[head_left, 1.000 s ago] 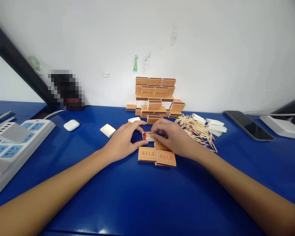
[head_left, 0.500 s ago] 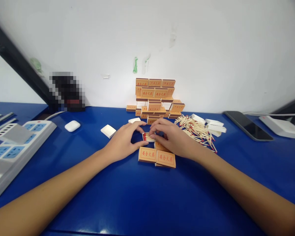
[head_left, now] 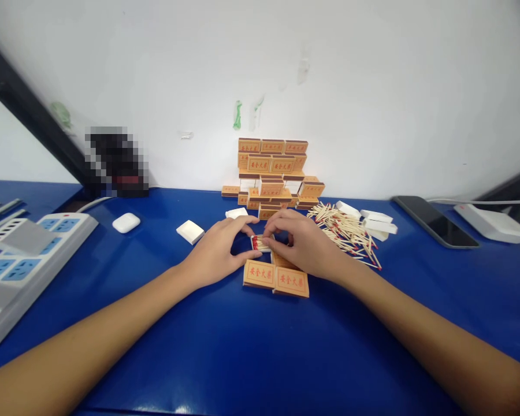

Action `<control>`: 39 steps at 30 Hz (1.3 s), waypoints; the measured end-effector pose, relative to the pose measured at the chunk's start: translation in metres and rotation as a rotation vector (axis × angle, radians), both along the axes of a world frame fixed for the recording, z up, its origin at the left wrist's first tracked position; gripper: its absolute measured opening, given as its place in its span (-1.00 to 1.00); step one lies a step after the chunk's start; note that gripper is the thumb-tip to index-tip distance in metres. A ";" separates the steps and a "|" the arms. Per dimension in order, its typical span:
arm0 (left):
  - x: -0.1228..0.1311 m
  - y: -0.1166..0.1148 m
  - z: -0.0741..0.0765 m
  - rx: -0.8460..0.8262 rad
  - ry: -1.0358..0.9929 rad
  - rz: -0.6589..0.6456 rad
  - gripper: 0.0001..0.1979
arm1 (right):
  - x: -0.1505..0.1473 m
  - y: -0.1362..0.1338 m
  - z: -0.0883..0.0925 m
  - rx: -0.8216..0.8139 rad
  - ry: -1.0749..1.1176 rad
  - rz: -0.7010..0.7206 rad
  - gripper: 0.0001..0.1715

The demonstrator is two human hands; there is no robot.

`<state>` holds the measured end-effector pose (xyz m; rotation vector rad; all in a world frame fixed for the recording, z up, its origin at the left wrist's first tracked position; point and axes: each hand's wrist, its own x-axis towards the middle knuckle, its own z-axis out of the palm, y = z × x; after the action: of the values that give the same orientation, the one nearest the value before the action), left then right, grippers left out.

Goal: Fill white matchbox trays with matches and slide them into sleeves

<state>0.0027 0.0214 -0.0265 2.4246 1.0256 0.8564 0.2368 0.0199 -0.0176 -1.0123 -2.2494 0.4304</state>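
A small white tray of red-tipped matches (head_left: 259,243) lies between my hands at the middle of the table. My left hand (head_left: 219,249) grips its left end between thumb and fingers. The fingers of my right hand (head_left: 301,240) are bent together over the tray's right part, touching the matches; whether they pinch any is hidden. Just in front lie two orange matchboxes, a left one (head_left: 259,273) and a right one (head_left: 291,281), with another partly under my right hand. Behind my hands, several matchboxes form a stacked structure (head_left: 271,164) by the wall.
Loose matches (head_left: 344,231) are heaped to the right, beside white trays (head_left: 378,216). A phone (head_left: 433,222) and a white box (head_left: 494,223) lie farther right. On the left are a white tray (head_left: 190,231), a white case (head_left: 126,223) and a power strip (head_left: 39,268).
The view has shifted very slightly. My hands stay at the tray, with the right fingers moved only a little over the matches.
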 end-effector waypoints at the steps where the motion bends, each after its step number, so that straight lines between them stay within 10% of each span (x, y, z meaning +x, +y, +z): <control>1: 0.000 0.000 0.000 -0.004 -0.003 -0.004 -0.41 | 0.000 0.000 0.000 0.001 0.001 -0.008 -0.91; 39: 0.000 0.000 0.000 -0.014 -0.010 -0.006 -0.39 | 0.007 0.004 0.003 0.057 -0.086 0.164 -0.74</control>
<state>0.0025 0.0216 -0.0262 2.4084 1.0163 0.8561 0.2438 0.0237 -0.0148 -0.8356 -2.4181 0.3957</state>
